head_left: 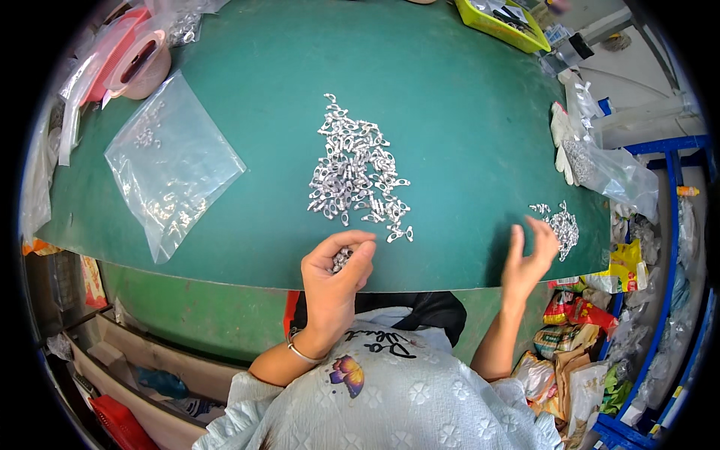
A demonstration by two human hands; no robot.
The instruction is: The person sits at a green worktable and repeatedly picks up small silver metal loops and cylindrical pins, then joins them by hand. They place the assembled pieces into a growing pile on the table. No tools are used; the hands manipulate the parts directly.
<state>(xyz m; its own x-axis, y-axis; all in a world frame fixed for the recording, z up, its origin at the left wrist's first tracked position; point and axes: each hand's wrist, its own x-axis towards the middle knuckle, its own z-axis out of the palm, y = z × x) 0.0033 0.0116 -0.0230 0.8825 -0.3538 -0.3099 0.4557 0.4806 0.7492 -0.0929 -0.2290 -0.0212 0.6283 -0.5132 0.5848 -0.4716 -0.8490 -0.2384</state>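
My left hand [330, 289] is curled at the table's front edge around several small silver metal pieces [342, 259], which show between its thumb and fingers. Just beyond it lies a large loose pile of like pieces [346, 176], each with an oval loop at one end. My right hand [530, 259] hovers at the right, its thumb and fingers apart, and I see nothing between them. Right beside those fingers is a smaller pile of the same silver pieces [565, 231].
On the green table [450, 112], a clear plastic bag [187, 176] with a few small pieces inside lies left. Pink containers [142, 71] stand far left, a yellow-green basket [499, 26] far right. White gloves [561, 139] lie at the right edge, near a blue rack [679, 225].
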